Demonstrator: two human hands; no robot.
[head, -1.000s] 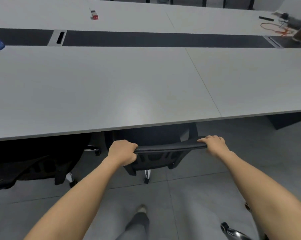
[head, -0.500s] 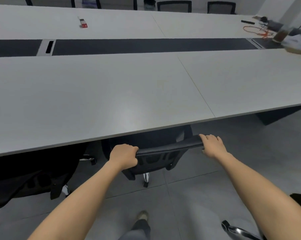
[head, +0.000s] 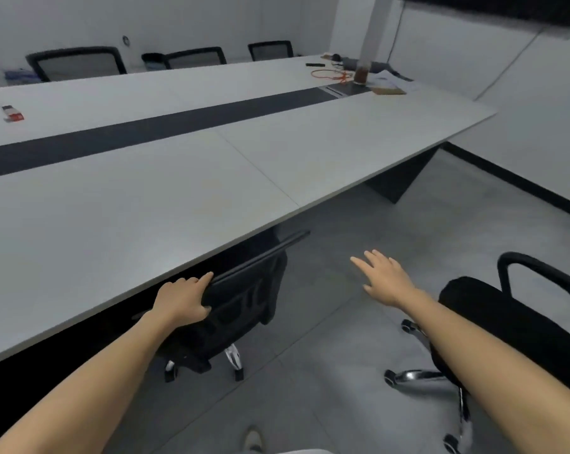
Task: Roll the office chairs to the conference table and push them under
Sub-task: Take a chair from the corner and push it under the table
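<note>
Dim, even indoor light, cool grey cast. Soft sheen on pale surface (head: 120, 231); deep shadow beneath it. Whole frame slightly smeared, far chairs (head: 77, 62) blurred. Wide-angle bending at edges.

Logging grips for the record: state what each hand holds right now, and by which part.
Left hand grips the top edge of the tucked chair's backrest. Right hand is open, holding nothing.

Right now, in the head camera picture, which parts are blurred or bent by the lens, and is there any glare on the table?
Head view: the dark screen at top right is smeared by motion blur; the conference table edge bows from wide-angle distortion; only a soft, pale sheen lies on the tabletop, no hard glare; the left hand on the chair back and the free right hand look fairly sharp.
</note>
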